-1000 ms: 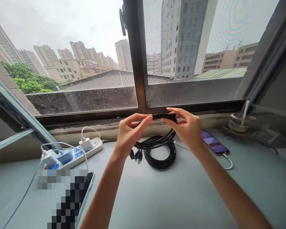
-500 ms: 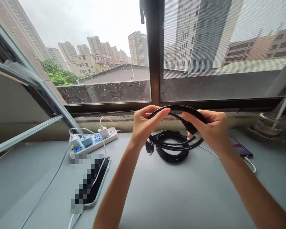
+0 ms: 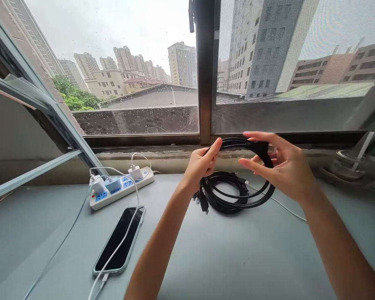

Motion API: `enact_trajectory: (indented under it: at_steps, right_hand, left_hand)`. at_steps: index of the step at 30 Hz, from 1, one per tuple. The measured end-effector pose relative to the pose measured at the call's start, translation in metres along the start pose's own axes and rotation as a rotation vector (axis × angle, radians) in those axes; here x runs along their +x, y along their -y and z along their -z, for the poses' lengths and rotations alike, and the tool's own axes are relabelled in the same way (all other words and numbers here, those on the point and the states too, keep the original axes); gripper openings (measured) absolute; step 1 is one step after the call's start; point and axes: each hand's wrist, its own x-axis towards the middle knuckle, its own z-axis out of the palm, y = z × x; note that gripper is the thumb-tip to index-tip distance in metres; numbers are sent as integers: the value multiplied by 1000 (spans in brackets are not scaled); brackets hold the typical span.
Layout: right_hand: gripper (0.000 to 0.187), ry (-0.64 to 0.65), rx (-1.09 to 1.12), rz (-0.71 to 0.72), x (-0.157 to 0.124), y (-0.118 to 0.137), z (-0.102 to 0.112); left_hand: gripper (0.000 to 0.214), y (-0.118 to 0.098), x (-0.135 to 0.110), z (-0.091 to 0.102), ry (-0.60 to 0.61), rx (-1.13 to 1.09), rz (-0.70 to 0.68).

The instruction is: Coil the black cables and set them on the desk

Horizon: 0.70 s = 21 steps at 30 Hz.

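Observation:
My left hand [image 3: 203, 163] is closed on the upper left of a coiled black cable [image 3: 270, 189], thumb on top. The coil hangs in a loop above the desk. My right hand [image 3: 281, 164] is at the coil's upper right, thumb and fingers spread around the cable without closing on it. Between them sits a black connector [image 3: 260, 146] of the same cable. Another dark plug [image 3: 203, 202] with a metal tip hangs at the coil's lower left. Behind it, a second coil of black cable [image 3: 228, 208] lies on the desk, partly covered by the held loop.
On the left of the grey desk [image 3: 237, 266] are a white power strip [image 3: 121, 196] with chargers and a phone [image 3: 120, 239] with a white cable across it. A glass jar [image 3: 346, 164] stands at the right. The window [image 3: 137, 100] rises behind the sill.
My right hand has loosened from the coil and spread its fingers. The connector now shows higher, at the loop's upper right. My left hand has shifted slightly right, still gripping.

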Motion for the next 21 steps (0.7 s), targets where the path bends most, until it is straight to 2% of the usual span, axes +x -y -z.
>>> enact_trajectory:
  at_steps: [2, 3, 5, 8, 10, 12, 14, 15, 17, 21]
  right_hand:
    - [28, -30, -62, 46, 3, -9, -4]
    - [23, -45, -72, 51, 5, -15, -7]
    - [23, -46, -70, 13, 10, -32, -13]
    - [28, 1, -98, -139, 16, -65, -20]
    - [29, 102, -83, -258, 17, -89, -22]
    - [32, 310, -38, -332, 15, -113, -23]
    - [36, 524, -19, -349, 10, -134, -24]
    - [35, 588, -23, -348, 8, -143, -25]
    - [31, 666, -43, -342, 3, -158, -29]
    - [31, 707, -103, -329, -2, -174, -38]
  left_hand:
    - [53, 4, 2, 0, 13, 37, -2]
    - [52, 7, 4, 1, 13, 64, -3]
    - [44, 14, 7, 4, 24, 154, 9]
    - [26, 31, 14, 11, 81, 356, 62]
    - [17, 46, 18, 16, 97, 518, 91]
    - [8, 62, 22, 18, 74, 709, 104]
    - [11, 79, 26, 17, 47, 822, 123]
    - [14, 87, 27, 16, 42, 857, 142]
    - [23, 99, 30, 14, 53, 915, 184]
    - [32, 109, 35, 16, 68, 1060, 231]
